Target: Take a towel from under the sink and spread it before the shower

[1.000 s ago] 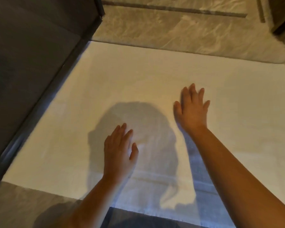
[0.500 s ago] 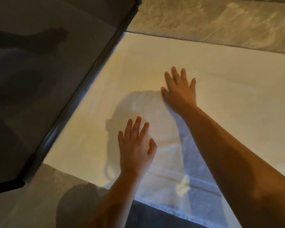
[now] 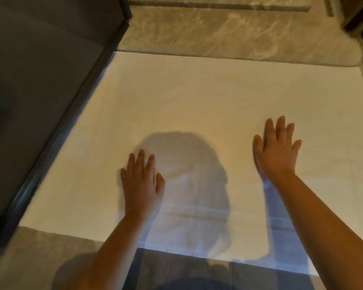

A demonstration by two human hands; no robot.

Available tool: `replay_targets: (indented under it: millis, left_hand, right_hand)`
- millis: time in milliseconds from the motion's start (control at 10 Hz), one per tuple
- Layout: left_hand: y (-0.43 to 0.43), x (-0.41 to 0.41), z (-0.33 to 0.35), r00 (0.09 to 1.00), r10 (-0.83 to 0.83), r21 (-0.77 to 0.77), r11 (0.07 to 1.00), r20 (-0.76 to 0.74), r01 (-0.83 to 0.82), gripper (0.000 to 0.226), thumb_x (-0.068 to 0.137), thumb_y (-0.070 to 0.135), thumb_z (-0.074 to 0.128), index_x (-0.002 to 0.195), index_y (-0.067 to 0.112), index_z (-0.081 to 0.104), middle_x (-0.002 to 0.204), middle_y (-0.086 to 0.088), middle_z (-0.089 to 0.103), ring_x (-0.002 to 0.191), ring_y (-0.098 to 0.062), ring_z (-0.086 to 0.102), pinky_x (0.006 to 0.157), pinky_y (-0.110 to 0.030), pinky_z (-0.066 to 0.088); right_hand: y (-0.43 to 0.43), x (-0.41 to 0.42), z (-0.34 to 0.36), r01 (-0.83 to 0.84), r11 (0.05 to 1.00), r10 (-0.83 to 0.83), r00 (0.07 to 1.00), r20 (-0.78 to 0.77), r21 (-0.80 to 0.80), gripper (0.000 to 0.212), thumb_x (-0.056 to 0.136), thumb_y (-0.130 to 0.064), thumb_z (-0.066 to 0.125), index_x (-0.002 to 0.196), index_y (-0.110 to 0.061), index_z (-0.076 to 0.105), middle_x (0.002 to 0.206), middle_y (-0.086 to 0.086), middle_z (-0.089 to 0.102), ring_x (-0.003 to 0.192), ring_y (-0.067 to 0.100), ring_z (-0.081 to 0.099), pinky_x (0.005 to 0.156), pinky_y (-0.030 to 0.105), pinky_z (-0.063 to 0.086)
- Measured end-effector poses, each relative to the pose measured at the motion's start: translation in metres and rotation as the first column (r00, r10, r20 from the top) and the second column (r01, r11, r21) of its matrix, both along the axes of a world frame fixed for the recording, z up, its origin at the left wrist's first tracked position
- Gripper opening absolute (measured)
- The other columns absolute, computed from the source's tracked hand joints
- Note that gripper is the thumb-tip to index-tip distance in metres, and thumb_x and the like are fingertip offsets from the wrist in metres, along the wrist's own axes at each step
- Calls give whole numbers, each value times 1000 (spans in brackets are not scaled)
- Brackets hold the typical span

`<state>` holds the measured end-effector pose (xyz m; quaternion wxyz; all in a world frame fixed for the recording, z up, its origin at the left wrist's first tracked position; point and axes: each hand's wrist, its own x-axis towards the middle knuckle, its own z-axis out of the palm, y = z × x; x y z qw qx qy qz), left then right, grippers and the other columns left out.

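Note:
A white towel (image 3: 197, 97) lies spread flat on the floor, its left edge running along the dark frame of the shower glass (image 3: 40, 80). My left hand (image 3: 142, 185) rests palm down on the towel's near middle, fingers apart. My right hand (image 3: 277, 151) lies flat on the towel further right, fingers apart, holding nothing. A woven band crosses the towel near its front hem. My shadow falls between the hands.
Marbled stone floor (image 3: 218, 30) stretches beyond the towel's far edge, with a dark strip drain (image 3: 218, 6) at the back. A dark cabinet corner (image 3: 360, 17) stands at the upper right. Grey tile (image 3: 29, 258) shows before the towel.
My right hand has slid to the right across the towel, widening the gap between the hands. The left hand stays flat near the front hem. The camera view swung back rightward.

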<state>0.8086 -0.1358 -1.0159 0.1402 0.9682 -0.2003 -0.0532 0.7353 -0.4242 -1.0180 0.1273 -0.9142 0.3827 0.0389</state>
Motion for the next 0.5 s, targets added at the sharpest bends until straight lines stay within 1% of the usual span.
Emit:
replay_targets:
  millis: [100,200,300,400,500]
  left_hand:
    - [-14,-15,3,993,-110,3,994,-40,110,46,90,21,48,133,4,42,146,-23,29,137,-40,21,107,-60,20]
    - [-38,-40,2,950,-291,-10,957,-112,291,53,92,31,34,141,10,29,153,-16,11,141,-32,2,112,-53,7]
    - [-56,-67,-4,920,-376,35,924,-108,381,56,95,33,35,145,19,14,155,-9,-2,140,-27,-11,112,-50,-1]
    - [-61,-79,-2,937,-324,-6,945,-127,326,55,94,29,38,144,21,17,155,-7,3,141,-27,-5,112,-53,5]
    - [-50,-81,-2,942,-309,-3,950,-129,311,54,95,28,37,145,19,16,155,-6,1,139,-20,-13,113,-50,3]
  right_hand:
    - [24,-42,-2,-36,999,36,999,-18,28,57,95,-38,28,145,-17,11,156,11,0,142,30,-5,111,56,6]
    - [46,-79,0,-68,996,69,997,-19,61,57,94,-38,28,145,-19,9,156,8,-3,142,28,-7,112,54,5]
    - [55,-113,2,-68,995,72,997,-40,78,56,95,-41,22,145,-22,5,154,3,-10,142,23,-12,113,52,4]
    - [46,-151,4,14,997,-10,998,-59,80,55,95,-42,19,145,-23,3,150,-1,-16,141,21,-14,113,52,5]
    - [35,-187,8,126,990,-117,985,-126,68,58,95,-40,23,145,-21,2,153,3,-15,142,23,-12,113,52,6]
